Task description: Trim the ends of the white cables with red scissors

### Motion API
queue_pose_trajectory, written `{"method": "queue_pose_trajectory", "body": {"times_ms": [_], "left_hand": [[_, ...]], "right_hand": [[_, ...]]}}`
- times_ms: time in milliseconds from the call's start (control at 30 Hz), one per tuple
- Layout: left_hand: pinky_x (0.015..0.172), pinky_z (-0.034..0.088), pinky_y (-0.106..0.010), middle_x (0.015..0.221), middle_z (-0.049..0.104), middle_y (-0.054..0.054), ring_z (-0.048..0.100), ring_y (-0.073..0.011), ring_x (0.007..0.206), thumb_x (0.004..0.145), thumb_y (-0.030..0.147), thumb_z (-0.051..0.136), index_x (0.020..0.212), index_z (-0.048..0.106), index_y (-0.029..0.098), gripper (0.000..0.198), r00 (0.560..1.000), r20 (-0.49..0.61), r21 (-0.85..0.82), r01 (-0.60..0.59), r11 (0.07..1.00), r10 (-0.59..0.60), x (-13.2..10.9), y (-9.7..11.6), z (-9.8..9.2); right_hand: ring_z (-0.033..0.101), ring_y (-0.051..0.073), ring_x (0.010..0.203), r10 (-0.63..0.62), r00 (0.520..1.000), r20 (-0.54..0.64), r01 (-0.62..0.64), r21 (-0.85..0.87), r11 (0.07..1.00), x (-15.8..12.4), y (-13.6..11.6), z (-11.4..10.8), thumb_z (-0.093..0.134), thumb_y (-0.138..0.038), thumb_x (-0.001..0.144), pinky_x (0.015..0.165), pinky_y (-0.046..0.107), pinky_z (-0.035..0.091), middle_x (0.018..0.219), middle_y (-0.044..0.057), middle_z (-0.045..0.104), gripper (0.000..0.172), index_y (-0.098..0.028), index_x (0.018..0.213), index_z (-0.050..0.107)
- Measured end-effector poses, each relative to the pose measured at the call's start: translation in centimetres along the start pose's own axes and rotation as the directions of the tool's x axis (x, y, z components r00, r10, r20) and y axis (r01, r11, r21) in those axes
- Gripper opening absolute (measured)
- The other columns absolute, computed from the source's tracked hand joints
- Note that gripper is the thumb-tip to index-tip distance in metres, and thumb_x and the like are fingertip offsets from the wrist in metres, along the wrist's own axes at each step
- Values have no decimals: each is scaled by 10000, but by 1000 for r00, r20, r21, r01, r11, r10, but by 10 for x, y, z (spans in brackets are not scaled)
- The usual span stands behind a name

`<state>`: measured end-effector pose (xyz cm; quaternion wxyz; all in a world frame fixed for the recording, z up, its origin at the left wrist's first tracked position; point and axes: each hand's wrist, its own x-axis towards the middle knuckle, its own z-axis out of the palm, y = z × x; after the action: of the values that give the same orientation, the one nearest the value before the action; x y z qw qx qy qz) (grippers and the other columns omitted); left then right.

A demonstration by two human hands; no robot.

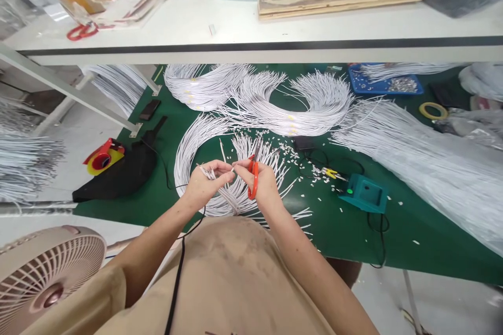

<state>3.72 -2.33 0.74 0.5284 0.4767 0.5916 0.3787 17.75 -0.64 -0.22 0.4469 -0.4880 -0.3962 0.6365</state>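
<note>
My left hand (202, 186) is closed around several white wires (209, 173), and its fingertips meet those of the other hand. A pair of orange-handled scissors (255, 180) sits in my right hand (265, 188), blades pointing away from me. The thumb and forefinger of that hand pinch near a wire end between the two hands; the exact grip is too small to make out. Beneath both hands curves a large bundle of white wires (184, 149) on the green table. Small white offcuts (288, 152) lie scattered to its right.
Two more wire bundles (294, 120) lie behind, and a plastic-covered bundle (428, 162) at right. A teal device (365, 193), yellow-handled cutters (330, 172), a blue tray (385, 86) and a red tape dispenser (102, 157) surround the work. A white shelf (196, 26) overhangs the table. A fan (51, 277) stands left.
</note>
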Motion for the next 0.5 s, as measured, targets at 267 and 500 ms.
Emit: {"method": "queue_pose_trajectory", "body": {"times_ms": [267,500], "left_hand": [[625,421,-239,721,617,-25,542,-120,661,652,293,687,761,612,135,206,999,-38,47,-25,999,27,1,-1,0],[550,376,-232,645,609,-12,559,-130,621,733,298,619,1014,545,135,334,995,92,-96,-20,995,29,-1,1,-1]], "right_hand": [[455,91,530,33,999,-43,-33,-4,999,-2,1,3,622,-276,647,553,235,358,563,-12,562,164,-149,716,701],[437,79,500,82,997,2,-82,115,990,-3,0,6,604,-235,644,522,219,341,520,-25,542,128,-146,706,674]]}}
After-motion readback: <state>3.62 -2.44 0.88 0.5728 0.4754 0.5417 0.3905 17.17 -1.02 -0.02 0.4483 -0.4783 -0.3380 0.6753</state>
